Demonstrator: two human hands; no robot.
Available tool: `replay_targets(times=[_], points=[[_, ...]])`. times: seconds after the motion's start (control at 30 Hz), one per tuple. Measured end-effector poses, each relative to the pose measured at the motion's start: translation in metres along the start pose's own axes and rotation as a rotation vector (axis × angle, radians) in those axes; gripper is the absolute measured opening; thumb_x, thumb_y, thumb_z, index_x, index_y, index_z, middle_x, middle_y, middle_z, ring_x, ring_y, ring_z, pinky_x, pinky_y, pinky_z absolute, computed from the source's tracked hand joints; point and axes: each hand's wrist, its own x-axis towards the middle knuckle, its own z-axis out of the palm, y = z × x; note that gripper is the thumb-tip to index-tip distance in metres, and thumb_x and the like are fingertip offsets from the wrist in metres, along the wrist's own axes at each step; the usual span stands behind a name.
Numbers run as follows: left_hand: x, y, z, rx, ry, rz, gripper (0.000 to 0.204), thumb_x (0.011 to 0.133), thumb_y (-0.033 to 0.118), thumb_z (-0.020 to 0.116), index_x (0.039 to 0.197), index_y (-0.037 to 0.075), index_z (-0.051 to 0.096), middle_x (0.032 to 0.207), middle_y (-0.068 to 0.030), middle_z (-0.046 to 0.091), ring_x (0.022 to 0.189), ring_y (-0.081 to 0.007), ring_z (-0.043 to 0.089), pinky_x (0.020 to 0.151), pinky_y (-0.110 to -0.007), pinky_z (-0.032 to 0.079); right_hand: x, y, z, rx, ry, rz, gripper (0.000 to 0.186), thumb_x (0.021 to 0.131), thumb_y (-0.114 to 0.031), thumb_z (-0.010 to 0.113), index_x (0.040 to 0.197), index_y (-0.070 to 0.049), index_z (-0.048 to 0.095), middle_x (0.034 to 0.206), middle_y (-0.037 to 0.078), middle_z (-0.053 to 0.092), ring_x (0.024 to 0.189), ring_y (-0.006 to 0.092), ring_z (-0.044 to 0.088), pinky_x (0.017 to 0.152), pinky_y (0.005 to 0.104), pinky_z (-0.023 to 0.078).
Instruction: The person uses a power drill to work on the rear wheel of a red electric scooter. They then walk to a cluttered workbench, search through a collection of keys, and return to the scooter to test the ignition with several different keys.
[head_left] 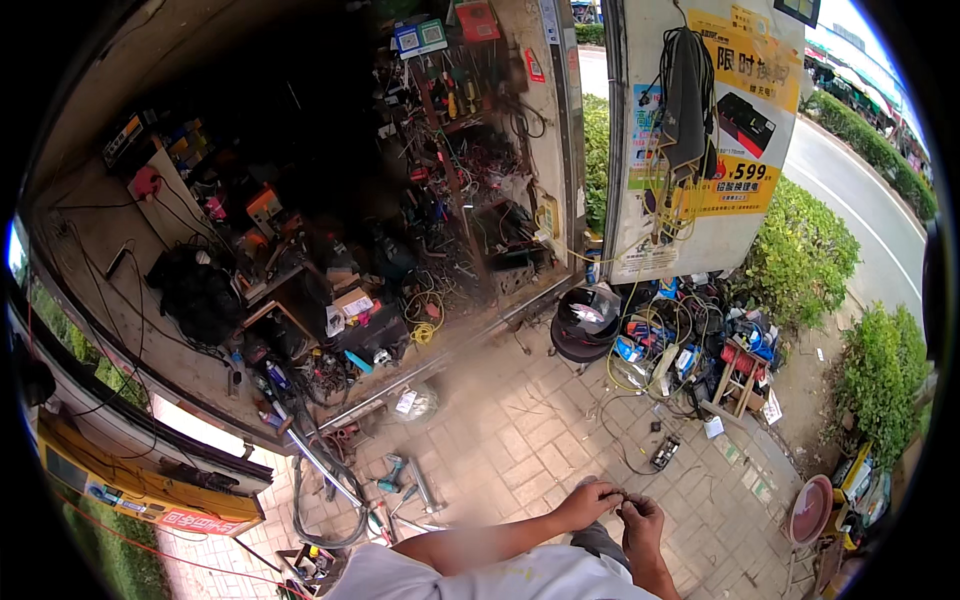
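Fingertip to fingertip, my left hand (586, 505) and my right hand (642, 524) meet low in the view, just right of the middle, above my lap. Both are closed in a pinch. Whatever sits between the fingertips is too small and dark to name. My left forearm reaches across from the left, while the right one comes up from the lower edge. Beyond the hands, on the paving, lies a small dark device (665, 453) with a cable. A teal power drill (391, 474) and a metal-coloured tool (425, 487) rest on the ground to the left.
Ahead opens a cluttered stall with a metal sill (440, 362). A black round bin (583, 322) stands by its right corner, beside heaped cables and parts (690, 340). Dark hoses (330, 500) coil at left. A pinkish basin (811, 508) is at far right.
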Motion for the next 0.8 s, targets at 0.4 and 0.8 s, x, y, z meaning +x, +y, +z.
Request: replay_targets(times=[0.4,0.8], points=[[0.123,0.054,-0.268,-0.228,0.311,-0.31,0.037,0.093,0.034,0.049,0.111,0.005,0.062,0.095,-0.0038,0.067,0.09,-0.0122,0.059,0.079,-0.025,0.043,0.26,-0.023,0.268,-0.132,-0.456,0.126,0.011,0.083,-0.005,0.066,0.092,0.001,0.064,0.081,0.008,0.065,0.069,0.0147,0.059,0.064,0.0283,0.049],[0.254,-0.023,-0.564,-0.379,0.87,0.134,0.024,0.085,0.007,0.064,0.104,-0.003,0.053,0.083,-0.0068,0.062,0.075,-0.0114,0.058,0.065,-0.024,0.046,0.435,0.008,0.595,-0.304,-0.523,0.214,0.01,0.081,-0.013,0.07,0.08,-0.007,0.062,0.073,0.0,0.06,0.064,0.0101,0.053,0.057,0.0247,0.041]])
